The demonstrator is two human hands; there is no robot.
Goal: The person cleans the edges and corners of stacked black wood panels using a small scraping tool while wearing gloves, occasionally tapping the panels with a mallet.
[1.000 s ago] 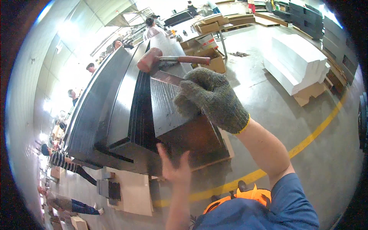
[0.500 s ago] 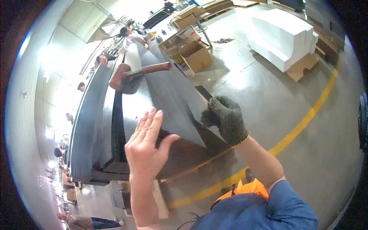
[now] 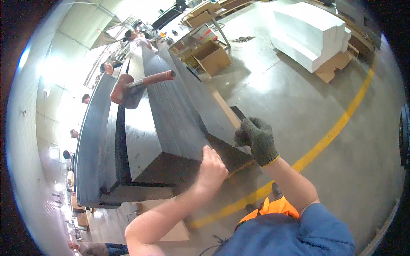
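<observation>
My left hand [image 3: 212, 169] is bare, its fingers stretched out and held close together. It is at the near end of a stack of dark, wood-grained boards [image 3: 175, 115], by the corner; whether it touches them I cannot tell. A dark knitted glove with a yellow cuff covers my right hand [image 3: 257, 138], which is closed around a dark, flat, straight-edged piece [image 3: 237, 112]. That piece sticks out past the fingers, and its kind is hidden by the grip. Farther up, a reddish-brown mallet [image 3: 124, 91] lies on top of the boards, handle pointing right.
More dark boards [image 3: 96, 141] stand stacked to the left. Beyond the boards are an open cardboard box [image 3: 211, 57] and a person [image 3: 139, 40]. White blocks [image 3: 309, 36] rest on cardboard at the far right. A yellow line [image 3: 329, 136] curves across the floor.
My left hand has moved right and nearer to me, off the top of the boards to their near end. My right hand keeps its grip, slightly lower and farther right. The whole view has shifted.
</observation>
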